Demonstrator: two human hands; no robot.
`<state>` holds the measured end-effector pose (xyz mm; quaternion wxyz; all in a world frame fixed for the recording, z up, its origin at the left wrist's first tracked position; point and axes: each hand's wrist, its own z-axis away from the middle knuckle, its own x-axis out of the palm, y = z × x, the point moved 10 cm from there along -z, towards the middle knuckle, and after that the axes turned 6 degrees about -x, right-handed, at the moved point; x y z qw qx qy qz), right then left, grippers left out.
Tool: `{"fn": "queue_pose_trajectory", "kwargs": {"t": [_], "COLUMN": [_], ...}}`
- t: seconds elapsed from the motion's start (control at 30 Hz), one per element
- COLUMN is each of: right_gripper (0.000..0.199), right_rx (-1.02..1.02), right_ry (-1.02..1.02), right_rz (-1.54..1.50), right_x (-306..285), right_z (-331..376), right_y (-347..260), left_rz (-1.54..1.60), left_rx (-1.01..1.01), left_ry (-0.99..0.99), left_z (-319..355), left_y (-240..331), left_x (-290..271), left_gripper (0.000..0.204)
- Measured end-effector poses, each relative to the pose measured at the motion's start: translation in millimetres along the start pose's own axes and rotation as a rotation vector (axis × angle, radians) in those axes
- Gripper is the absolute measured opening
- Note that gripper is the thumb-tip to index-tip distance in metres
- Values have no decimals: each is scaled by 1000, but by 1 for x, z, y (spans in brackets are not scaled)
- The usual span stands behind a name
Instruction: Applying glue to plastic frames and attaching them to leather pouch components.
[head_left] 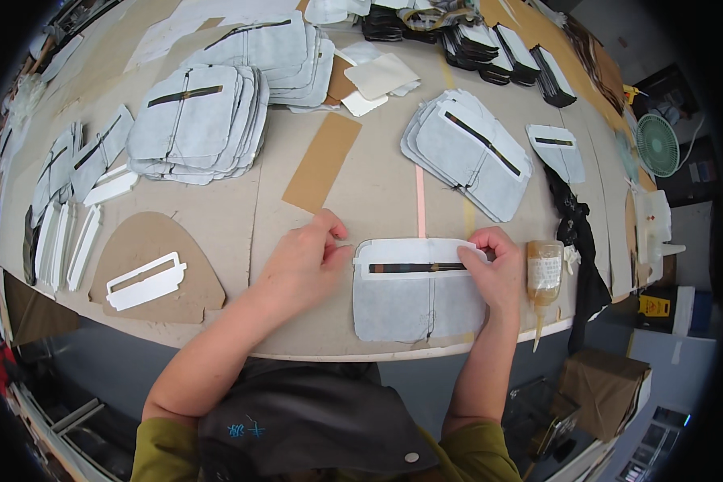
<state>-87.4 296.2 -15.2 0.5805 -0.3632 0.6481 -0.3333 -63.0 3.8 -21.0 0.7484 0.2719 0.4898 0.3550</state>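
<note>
In front of me at the table's near edge lies a pale grey fabric panel (394,309). A white frame strip (363,267) runs along its upper part, around a dark zipper (410,268); a thin dark cord hangs below the zipper. My right hand (496,269) grips the panel's upper right corner, thumb on top and fingers at the far edge. Just left of the panel, my left hand (307,261) is raised with its fingers curled in; whatever it may hold is hidden. A glue bottle (544,273) with amber contents lies beside my right hand, nozzle toward me.
Stacks of similar panels (189,120) stand far left and another stack (470,153) far right. A tan card strip (323,161) lies ahead. At left are a brown template (157,233), a white frame (146,281) and white strips (80,241). Black cloth (574,217) hangs over the right edge.
</note>
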Motion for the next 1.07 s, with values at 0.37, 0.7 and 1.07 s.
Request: {"fn": "queue_pose_trajectory", "kwargs": {"t": [0.37,0.7,1.07], "right_gripper": [11,11,10], "right_rx": [-26,-87,-111], "right_ry": [36,35,30], "right_rz": [-74,-9,29], "right_x": [-1,0,1], "right_z": [1,-1,-2], "right_y": [-1,-7,-9], "left_rz": [-78,-121,-256], "left_rx": [719,726,736], "left_ry": [210,144,132], "left_z": [44,35,34], "left_y": [59,66,61], "left_x": [11,40,51], "left_gripper": [34,38,43]}}
